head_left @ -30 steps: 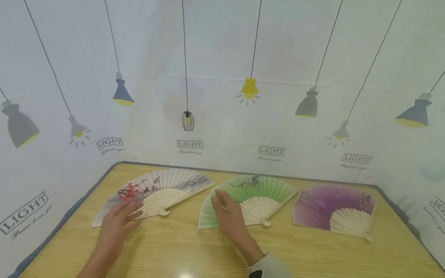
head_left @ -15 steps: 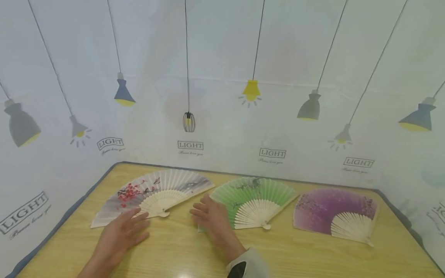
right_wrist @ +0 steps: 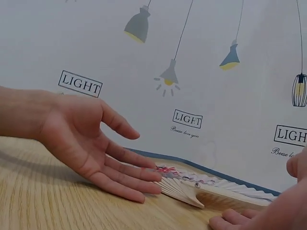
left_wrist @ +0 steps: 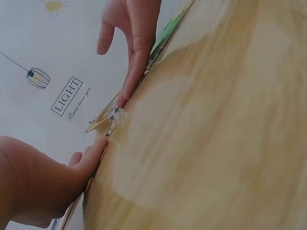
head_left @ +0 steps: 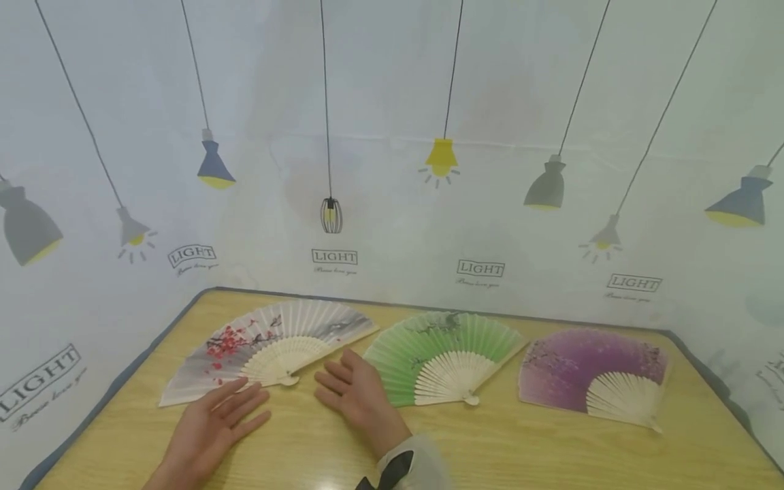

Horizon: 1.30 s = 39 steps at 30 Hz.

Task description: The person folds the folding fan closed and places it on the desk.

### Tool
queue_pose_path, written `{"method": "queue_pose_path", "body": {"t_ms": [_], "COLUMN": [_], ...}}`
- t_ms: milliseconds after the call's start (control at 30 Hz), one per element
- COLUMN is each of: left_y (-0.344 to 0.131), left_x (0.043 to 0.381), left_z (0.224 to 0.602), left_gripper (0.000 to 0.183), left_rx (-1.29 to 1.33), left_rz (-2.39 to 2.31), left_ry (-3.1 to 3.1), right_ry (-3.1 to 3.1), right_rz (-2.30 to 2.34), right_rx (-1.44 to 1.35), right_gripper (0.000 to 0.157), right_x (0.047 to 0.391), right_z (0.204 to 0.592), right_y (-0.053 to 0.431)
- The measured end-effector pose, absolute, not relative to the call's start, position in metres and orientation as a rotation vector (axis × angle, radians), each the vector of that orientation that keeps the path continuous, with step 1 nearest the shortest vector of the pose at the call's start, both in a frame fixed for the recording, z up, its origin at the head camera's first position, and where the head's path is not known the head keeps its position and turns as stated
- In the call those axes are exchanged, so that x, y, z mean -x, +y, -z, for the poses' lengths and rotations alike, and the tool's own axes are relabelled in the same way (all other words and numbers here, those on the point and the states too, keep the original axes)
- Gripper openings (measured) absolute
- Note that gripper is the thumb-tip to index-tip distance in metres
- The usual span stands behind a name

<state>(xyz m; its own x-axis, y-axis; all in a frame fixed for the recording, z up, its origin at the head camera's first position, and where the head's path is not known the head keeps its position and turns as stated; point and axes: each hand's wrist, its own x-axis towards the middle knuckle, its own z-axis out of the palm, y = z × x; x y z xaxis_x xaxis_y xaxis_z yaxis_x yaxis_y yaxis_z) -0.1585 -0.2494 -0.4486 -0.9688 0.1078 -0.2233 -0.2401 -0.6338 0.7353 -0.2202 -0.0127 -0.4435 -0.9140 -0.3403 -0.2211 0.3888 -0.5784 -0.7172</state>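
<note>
Three spread folding fans lie in a row on the table. The left one, a white-grey folding fan [head_left: 306, 320] with red blossoms, has pale ribs meeting at a pivot toward the near side. My left hand [head_left: 211, 425] lies by its near edge, fingers extended and covering a small part of it. In the gap between this fan and the green folding fan [head_left: 468, 330] is my right hand [head_left: 361, 401], fingers loosely extended, overlapping the green fan's left edge. Neither hand holds anything. Farther right lies the purple folding fan [head_left: 563, 357], away from both hands.
A pale cloth wall [head_left: 392, 272] printed with hanging lamps encloses the back and sides of the wooden table [head_left: 520, 449]. Dark edging [head_left: 116, 381] runs along the table's border.
My right hand has moved left off the green fan into the gap beside it. My left hand has drawn slightly nearer and turned its palm more upward. The fans stay in place.
</note>
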Motion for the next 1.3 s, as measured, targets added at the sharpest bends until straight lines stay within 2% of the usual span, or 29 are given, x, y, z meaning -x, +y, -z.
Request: {"method": "queue_pose_path", "body": {"t_ms": [167, 333, 733, 900, 1133, 1300], "left_y": [-0.250, -0.253, -0.257, -0.253, -0.252, -0.246], "left_x": [0.158, 0.158, 0.161, 0.161, 0.158, 0.156], "left_z": [0.448, 0.450, 0.456, 0.452, 0.454, 0.452], "left_gripper": [0.031, 0.035, 0.038, 0.036, 0.035, 0.034], "left_rx": [0.233, 0.127, 0.016, 0.003, 0.038, 0.108], "left_rz": [-2.697, -2.688, -2.616, -2.592, -2.618, -2.648], "left_ry": [1.117, 1.040, 0.921, 1.020, 0.996, 1.080], "right_ry": [1.048, 0.983, 1.077, 1.119, 1.095, 1.079], "right_rz": [2.530, 2.569, 2.578, 2.589, 2.708, 2.778], "right_rx": [-0.154, -0.213, -0.251, -0.268, -0.372, -0.353], "right_gripper": [0.065, 0.057, 0.059, 0.056, 0.037, 0.033], "right_x": [0.228, 0.234, 0.231, 0.227, 0.226, 0.229], "right_z": [0.447, 0.449, 0.442, 0.438, 0.438, 0.435], "right_y": [-0.024, -0.032, -0.044, -0.048, -0.051, -0.047]}}
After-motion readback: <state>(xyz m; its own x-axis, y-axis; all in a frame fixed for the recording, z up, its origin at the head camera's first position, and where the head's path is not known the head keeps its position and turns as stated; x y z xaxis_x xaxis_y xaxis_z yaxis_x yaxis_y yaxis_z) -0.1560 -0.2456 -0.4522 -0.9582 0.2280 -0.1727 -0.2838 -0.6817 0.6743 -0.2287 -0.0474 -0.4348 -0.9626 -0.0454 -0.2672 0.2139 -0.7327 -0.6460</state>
